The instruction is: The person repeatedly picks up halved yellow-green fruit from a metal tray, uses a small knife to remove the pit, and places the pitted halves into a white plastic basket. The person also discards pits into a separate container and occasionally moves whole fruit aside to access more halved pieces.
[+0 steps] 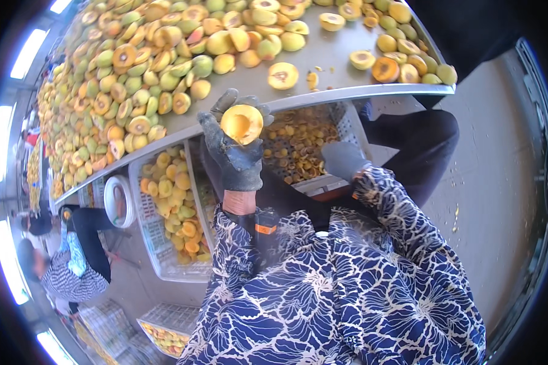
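My left hand [239,162], in a dark grey work glove, is palm up at the table's metal edge. It cradles a yellow peach half [251,119], cut face up, with a smooth hollow where the stone was. My right hand [345,159], also gloved in grey, is lowered above the right side of a perforated plastic crate [350,123]. Its fingers point down and away from view, so whether they hold anything is hidden. Inside that crate lie many peach scraps [301,137]. Behind my left hand, one peach half [283,75] with a reddish centre lies on the table.
A large heap of halved peaches [132,77] covers the left of the metal table [251,84]; a smaller pile [406,59] sits at its right corner. Left of my legs stands a crate [153,255] of peach halves. A white bucket [118,200] and another seated person [75,278] are farther left.
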Available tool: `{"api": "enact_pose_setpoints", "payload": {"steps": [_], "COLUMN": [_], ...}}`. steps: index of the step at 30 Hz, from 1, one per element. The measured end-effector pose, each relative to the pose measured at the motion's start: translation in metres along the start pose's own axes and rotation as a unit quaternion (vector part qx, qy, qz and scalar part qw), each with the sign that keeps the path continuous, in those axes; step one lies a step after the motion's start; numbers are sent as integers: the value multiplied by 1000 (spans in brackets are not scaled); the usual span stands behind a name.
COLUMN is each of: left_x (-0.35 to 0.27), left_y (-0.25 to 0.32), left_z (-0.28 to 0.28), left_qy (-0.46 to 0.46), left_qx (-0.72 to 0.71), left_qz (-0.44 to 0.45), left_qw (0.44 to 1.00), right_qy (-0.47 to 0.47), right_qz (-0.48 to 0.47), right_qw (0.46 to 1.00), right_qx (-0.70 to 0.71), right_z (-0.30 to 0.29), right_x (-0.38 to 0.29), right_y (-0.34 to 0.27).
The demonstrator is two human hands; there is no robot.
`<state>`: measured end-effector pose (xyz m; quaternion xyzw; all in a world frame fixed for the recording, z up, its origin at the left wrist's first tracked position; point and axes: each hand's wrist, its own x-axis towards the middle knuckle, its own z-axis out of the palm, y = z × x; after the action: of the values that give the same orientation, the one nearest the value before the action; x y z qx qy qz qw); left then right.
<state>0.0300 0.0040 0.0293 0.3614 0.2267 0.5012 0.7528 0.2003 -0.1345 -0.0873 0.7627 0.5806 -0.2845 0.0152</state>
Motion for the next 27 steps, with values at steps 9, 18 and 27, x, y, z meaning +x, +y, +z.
{"api": "enact_pose_setpoints", "payload": {"steps": [9,18,27], "left_x": [-24,-33,-26], "left_y": [51,51,35], "left_z": [-126,-30,10], "left_qy": [80,48,43], "left_qx": [36,89,103], "left_qz": [63,110,50], "left_qw": [994,989,992], "right_qy": [139,142,-17], "right_qz": [-75,-253,-242], "right_qw": [976,884,876], "right_qx": [149,367,417], "right_z": [-13,-99,-104], "right_x": [-18,-73,-81], "right_y": [-26,-141,-115]}}
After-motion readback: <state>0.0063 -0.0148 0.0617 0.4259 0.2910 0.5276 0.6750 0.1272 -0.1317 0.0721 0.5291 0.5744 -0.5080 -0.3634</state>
